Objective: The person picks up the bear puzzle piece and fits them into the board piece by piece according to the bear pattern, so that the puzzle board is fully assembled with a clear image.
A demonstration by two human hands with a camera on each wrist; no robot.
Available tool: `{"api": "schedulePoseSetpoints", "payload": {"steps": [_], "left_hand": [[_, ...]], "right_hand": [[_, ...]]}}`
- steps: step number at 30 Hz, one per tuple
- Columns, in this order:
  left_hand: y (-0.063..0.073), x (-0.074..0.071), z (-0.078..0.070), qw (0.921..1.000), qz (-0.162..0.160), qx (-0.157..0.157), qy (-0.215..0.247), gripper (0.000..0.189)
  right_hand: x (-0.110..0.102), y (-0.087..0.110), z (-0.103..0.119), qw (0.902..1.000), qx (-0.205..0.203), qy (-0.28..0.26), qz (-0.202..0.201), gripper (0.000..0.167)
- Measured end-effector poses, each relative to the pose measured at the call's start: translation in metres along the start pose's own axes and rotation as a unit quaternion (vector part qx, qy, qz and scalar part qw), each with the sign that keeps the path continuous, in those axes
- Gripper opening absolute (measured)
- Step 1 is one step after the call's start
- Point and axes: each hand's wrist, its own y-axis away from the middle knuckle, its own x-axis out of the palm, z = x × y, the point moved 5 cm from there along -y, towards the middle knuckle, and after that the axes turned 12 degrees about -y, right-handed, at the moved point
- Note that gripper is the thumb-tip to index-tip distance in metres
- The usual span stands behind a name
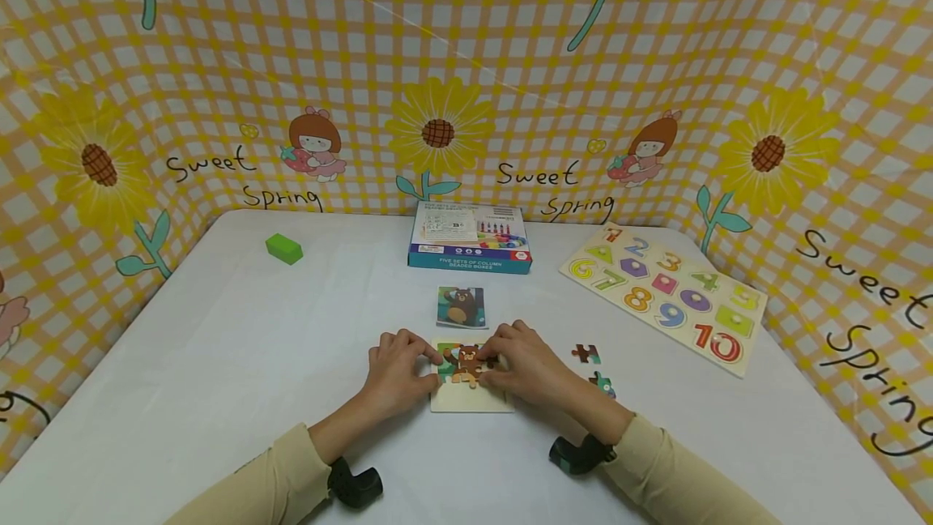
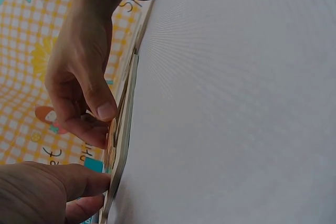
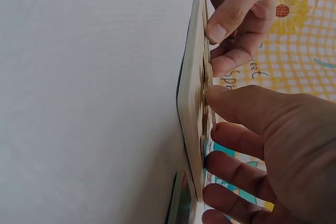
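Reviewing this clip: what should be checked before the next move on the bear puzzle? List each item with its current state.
1. Left hand at the left side of the board: ok.
2. Right hand pinching a puzzle piece: ok.
3. That puzzle piece lying flat: not ok, it sits raised above the board.
4. Fit underneath it: cannot tell, hidden from view.
5. Picture card uncovered: ok, just beyond the board.
6. Board filled: not ok; its near part is bare, and a brown piece and a teal piece lie off to the right.
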Motion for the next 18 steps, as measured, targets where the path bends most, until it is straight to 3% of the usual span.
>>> {"api": "schedulePoseSetpoints", "payload": {"steps": [18], "left_hand": [[-0.0007,-0.0021,-0.0041,0.9998,-0.013,0.008,0.01,0.013]], "right_hand": [[0.0021,-0.001,0.0009,0.9999,-0.005,0.01,0.001,0.02]]}}
